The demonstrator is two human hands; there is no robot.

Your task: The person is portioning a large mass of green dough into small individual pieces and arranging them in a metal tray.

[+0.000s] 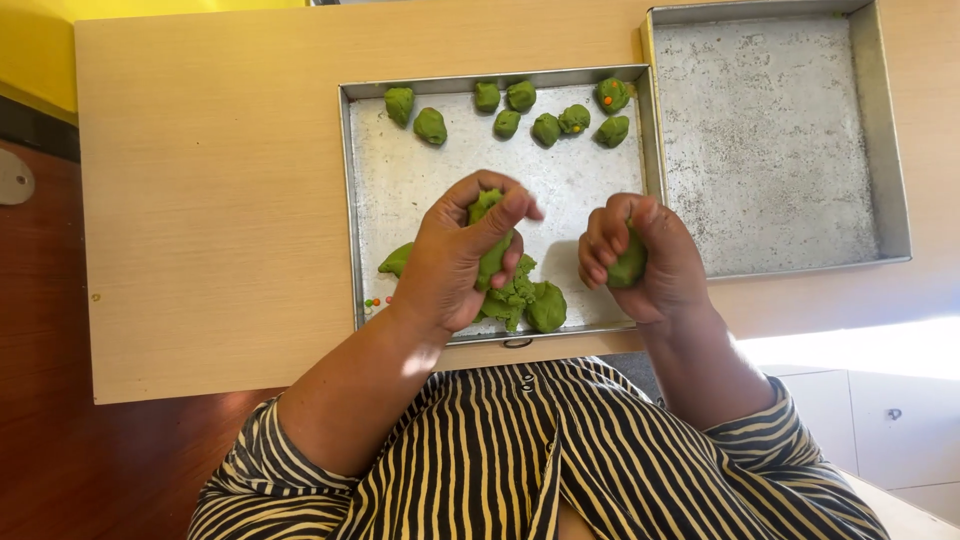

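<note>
My left hand [465, 255] is curled around a lump of green dough [490, 235], thumb and fingers pinching its top end while the rest sits in my palm. My right hand [640, 258] is closed on a smaller piece of dough [630, 268], fingers folded in so only a little green shows between them. Both hands hover over the near end of the metal tray [352, 200].

Just below my left hand lies the remaining heap of dough [525, 300], ragged and crumbly, with one flat scrap [397, 260] off beyond my left wrist. A few tiny coloured beads [376, 301] sit loose by the tray wall on that same side. Well ahead of my fingertips, along the far edge, stands a row of finished green balls [545, 128], some with orange dots pressed in.

What worries me: the dough looks crumbly, so a hard squeeze with my left hand could break bits off and drop them onto the heap or over the near rim onto the worktop [210, 220]. If I grip too tightly with my right hand, the small piece may smear between my fingers instead of keeping its shape. The loose beads could roll away if my wrist brushes them. The second tray [885, 150], out past my right hand, touches the first; a nudge could shift both.
</note>
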